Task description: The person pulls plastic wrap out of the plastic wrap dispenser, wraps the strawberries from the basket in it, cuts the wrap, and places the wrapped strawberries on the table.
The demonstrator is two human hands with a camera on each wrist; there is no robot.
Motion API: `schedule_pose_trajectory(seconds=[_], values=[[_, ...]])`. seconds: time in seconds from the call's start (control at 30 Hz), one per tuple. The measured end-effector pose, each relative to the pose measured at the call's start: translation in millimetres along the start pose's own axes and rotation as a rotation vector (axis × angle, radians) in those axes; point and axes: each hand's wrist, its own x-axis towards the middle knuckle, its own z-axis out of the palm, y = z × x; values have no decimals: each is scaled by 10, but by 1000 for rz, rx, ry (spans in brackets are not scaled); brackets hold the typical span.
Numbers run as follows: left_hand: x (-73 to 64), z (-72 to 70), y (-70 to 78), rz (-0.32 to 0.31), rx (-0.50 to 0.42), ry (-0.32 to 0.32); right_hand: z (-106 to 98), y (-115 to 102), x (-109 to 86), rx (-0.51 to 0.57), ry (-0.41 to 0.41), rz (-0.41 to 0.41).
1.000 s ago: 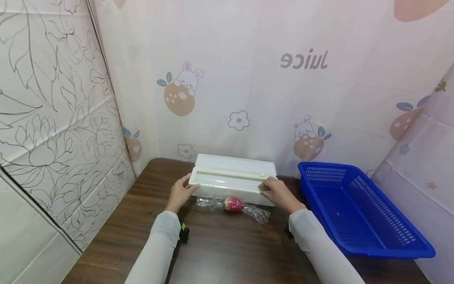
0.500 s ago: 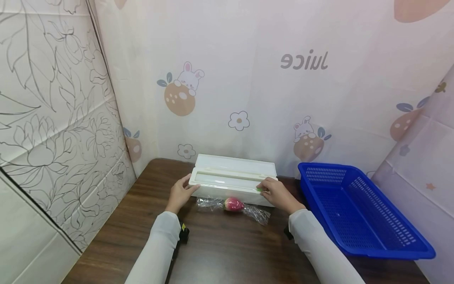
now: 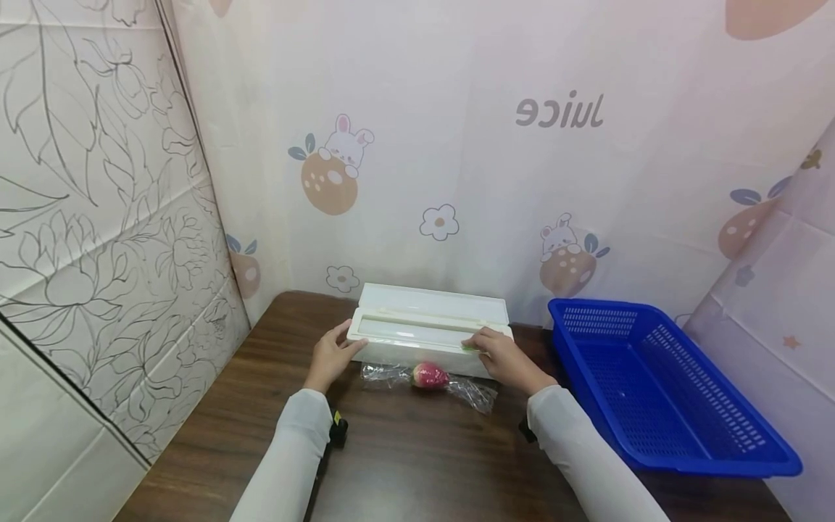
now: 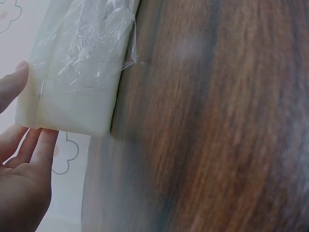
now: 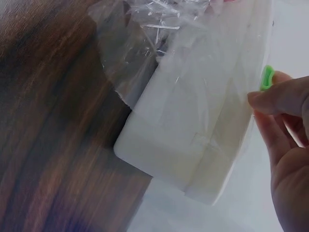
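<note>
A long white cling film dispenser (image 3: 417,352) lies across the back of the table, its lid (image 3: 433,301) tipped back. My left hand (image 3: 331,355) holds its left end, thumb on the front edge and fingers at the end face in the left wrist view. Between thumb and fingertips my right hand (image 3: 509,357) pinches a small green slide cutter (image 5: 267,78) on the dispenser's front top edge, right of centre. Against the dispenser's front lies a pink, yellow-tipped fruit (image 3: 430,375), wrapped in clear film (image 3: 472,393) that spreads out crumpled on both sides.
A blue perforated plastic basket (image 3: 678,406) stands on the right of the dark wood table (image 3: 417,464). Close behind the dispenser hangs a printed curtain (image 3: 443,159); another printed panel (image 3: 111,239) borders the left side.
My right hand has slid a little to the left along the dispenser's edge with the green slide cutter. My left hand, the dispenser and the wrapped fruit have stayed in place.
</note>
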Motion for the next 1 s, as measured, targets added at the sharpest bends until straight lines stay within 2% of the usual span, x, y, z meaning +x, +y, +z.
schedule_pose_trajectory(seconds=[0.23,0.63,0.83,1.0], values=[[11,-4,-8,6,4,-1,-2,-70,31,11,-39,124],[42,5,-18,5,12,-4,68,-163,145,2,-5,293],[44,-5,0,-2,18,-1,100,-150,197,2,17,315],[60,-16,2,-12,14,-4,113,-144,224,41,7,279]])
